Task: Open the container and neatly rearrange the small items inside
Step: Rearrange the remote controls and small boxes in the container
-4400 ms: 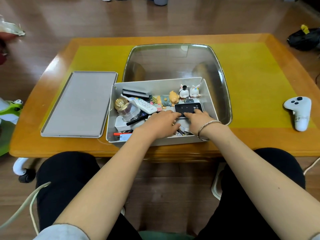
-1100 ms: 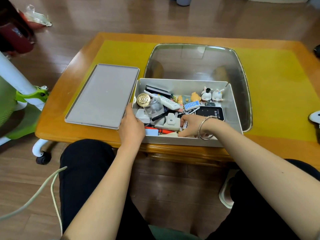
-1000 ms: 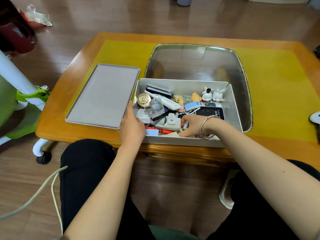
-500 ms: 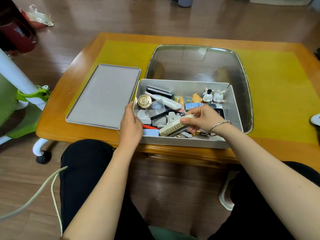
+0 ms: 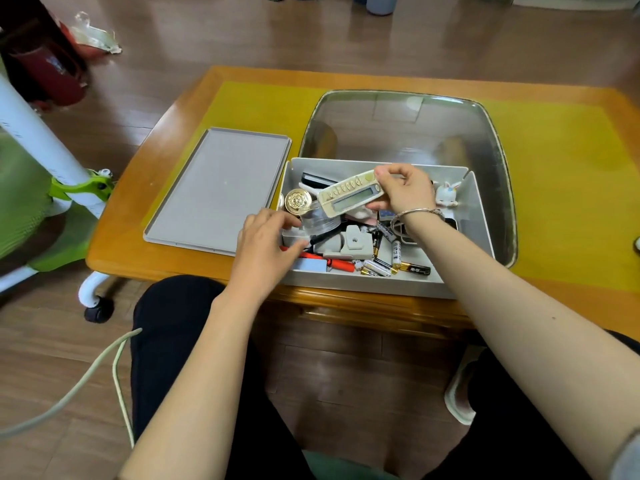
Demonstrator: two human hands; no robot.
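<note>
Container (image 5: 381, 284) sits open on wooden table (image 5: 180, 109), lid (image 5: 214, 188) beside.

Soft, even daylight fills the room, bright enough that the yellow mat on the table (image 5: 554, 188) reads vividly, and the shadows beneath the table are faint and diffuse. The glass panel (image 5: 405, 133) set in the table's middle carries pale glare and a milky reflection of a window — its surface looks hazy. Focus is fairly sharp near that panel, while straight lines bow toward the picture's edges and the floor (image 5: 311, 32) beyond the table looks slightly smeared.
</note>
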